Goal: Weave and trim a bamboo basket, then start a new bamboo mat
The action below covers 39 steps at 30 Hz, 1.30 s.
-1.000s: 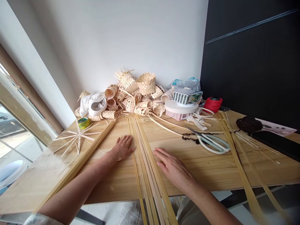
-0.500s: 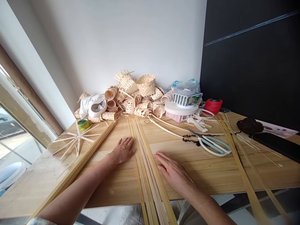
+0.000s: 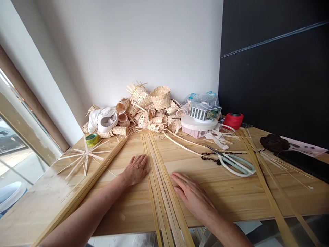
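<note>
Several long, flat bamboo strips (image 3: 164, 187) lie side by side on the wooden table (image 3: 123, 202), running from its middle over the front edge. My left hand (image 3: 135, 169) rests palm down along their left side, fingers stretched, the fingertips close to the outermost strip. On the right side my right hand (image 3: 191, 192) lies flat with fingers extended, its tips by the right-hand strip. Neither hand grips anything. Left of my left arm lies a thick bundle of strips (image 3: 96, 175), slanting toward the front edge.
Woven baskets (image 3: 160, 97) are heaped against the wall. A star of crossed strips (image 3: 86, 152) and a tape roll (image 3: 92, 139) lie left. Rightward are scissors (image 3: 235, 163), a red thread spool (image 3: 233, 120), dark yarn (image 3: 273, 142), a black phone (image 3: 303, 164) and more strips (image 3: 267, 192).
The whole view has shifted slightly, with the table sitting a little lower in the picture. Both hands stay flat beside the strips, with no clear movement of their own.
</note>
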Motion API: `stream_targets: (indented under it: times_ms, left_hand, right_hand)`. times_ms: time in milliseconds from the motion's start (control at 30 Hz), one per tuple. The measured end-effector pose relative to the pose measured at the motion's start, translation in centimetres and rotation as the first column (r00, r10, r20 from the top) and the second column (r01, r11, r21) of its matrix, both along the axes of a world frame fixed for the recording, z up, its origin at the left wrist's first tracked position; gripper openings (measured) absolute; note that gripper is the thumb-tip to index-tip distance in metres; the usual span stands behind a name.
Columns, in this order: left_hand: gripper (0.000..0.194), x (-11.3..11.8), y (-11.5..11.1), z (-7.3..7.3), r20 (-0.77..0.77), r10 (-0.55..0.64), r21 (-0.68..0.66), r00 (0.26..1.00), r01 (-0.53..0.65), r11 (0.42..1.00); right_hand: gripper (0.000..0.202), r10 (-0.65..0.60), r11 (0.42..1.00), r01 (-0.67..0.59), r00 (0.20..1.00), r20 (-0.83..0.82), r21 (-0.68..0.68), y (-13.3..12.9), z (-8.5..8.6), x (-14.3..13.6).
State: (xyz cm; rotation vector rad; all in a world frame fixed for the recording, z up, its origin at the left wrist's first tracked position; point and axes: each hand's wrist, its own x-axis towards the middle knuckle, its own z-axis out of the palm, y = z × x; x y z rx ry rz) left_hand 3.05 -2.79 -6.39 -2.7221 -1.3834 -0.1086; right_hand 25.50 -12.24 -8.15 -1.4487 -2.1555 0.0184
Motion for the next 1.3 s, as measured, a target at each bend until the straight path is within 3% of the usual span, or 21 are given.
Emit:
stream_targets:
  times_ms: [333,800,1300]
  left_hand:
    - [0.051,-0.2,-0.1,-0.2,0.013,-0.036,0.019,0.999,0.036,0.999]
    - [0.052,0.3,-0.3,0.5,-0.005,0.014,-0.032,1.0,-0.014,0.999]
    - [0.052,0.6,-0.6,1.0,-0.089,0.009,-0.011,0.996,-0.01,1.0]
  right_hand:
    - [0.039,0.017,0.999,-0.017,1.0,-0.011,0.031,-0.1,0.2,-0.1]
    - [0.037,-0.023,1.0,0.021,0.992,0.122,0.015,-0.2,0.6,-0.3]
    - [0.033,0.003,1.0,-0.003,0.998,0.062,-0.005,-0.2,0.7,-0.3]
